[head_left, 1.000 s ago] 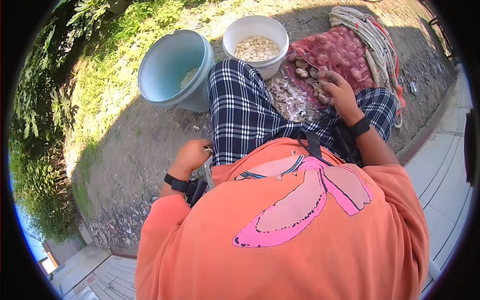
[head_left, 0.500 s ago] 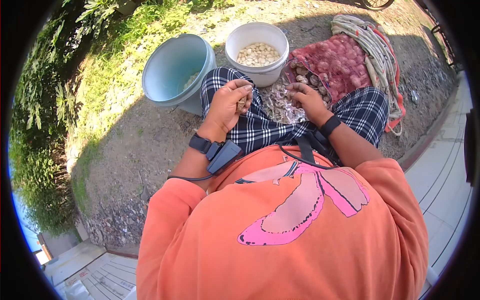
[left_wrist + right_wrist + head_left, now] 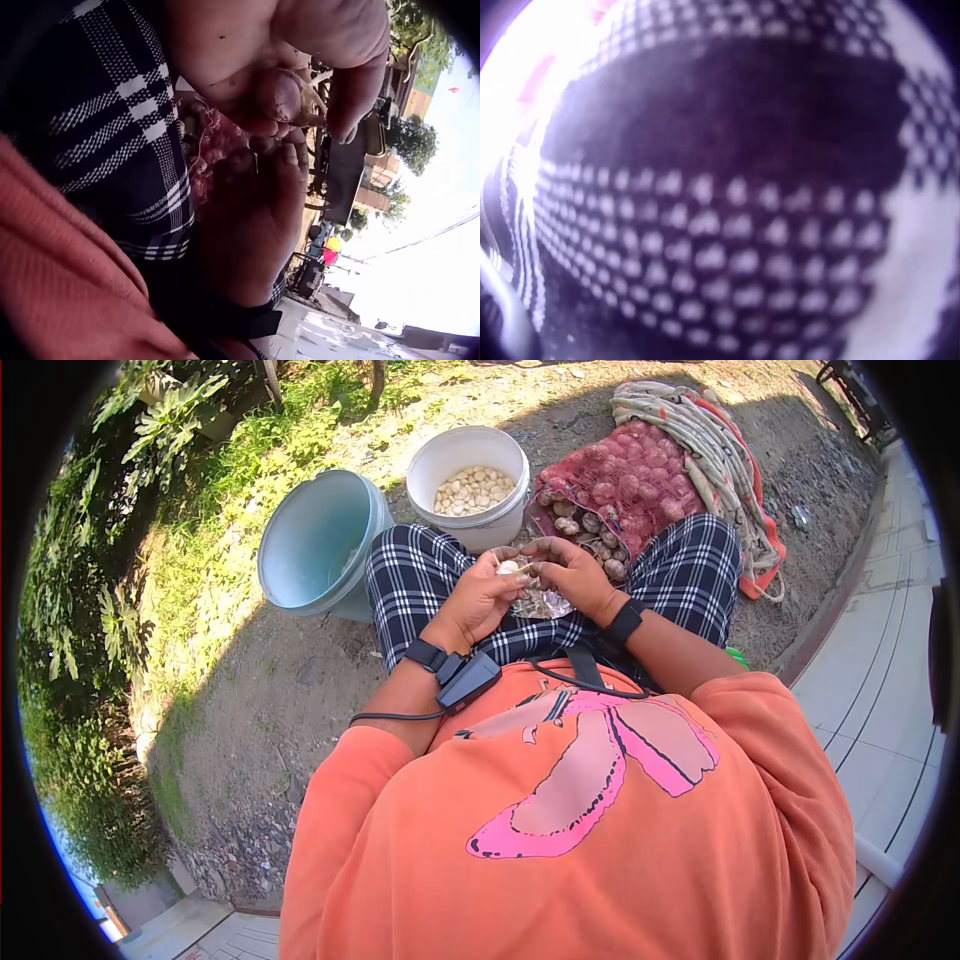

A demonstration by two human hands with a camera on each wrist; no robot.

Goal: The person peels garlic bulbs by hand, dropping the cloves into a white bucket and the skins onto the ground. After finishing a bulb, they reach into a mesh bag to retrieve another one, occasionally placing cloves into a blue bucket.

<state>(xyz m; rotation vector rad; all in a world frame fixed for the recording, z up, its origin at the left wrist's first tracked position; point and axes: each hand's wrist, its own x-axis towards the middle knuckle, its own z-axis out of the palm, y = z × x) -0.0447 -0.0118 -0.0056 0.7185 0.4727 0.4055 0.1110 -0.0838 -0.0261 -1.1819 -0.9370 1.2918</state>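
Above the lap, my left hand (image 3: 482, 603) holds a pale garlic bulb (image 3: 508, 567) between thumb and fingers. My right hand (image 3: 578, 578) meets it from the other side, its curled fingertips pinching at the garlic. In the left wrist view the garlic (image 3: 285, 97) shows a rounded face with dry, papery skin beside the thumb. Below it, the right hand (image 3: 251, 214) reaches up with fingertips against its lower side. Loose garlic skins (image 3: 540, 603) lie beneath the hands. Only blurred plaid cloth (image 3: 720, 112) fills most of the right wrist view.
A white bucket (image 3: 425, 480) of peeled cloves stands beyond the knees, next to a blue bucket (image 3: 275, 575) on the left. Further right lies a red net sack (image 3: 635, 475) of garlic, open toward the lap. A striped cloth bundle (image 3: 695, 425) edges the sack.
My left hand has come up from beside the left thigh to above the lap. My right hand has moved left from the sack's mouth, and both hands now meet at the garlic.
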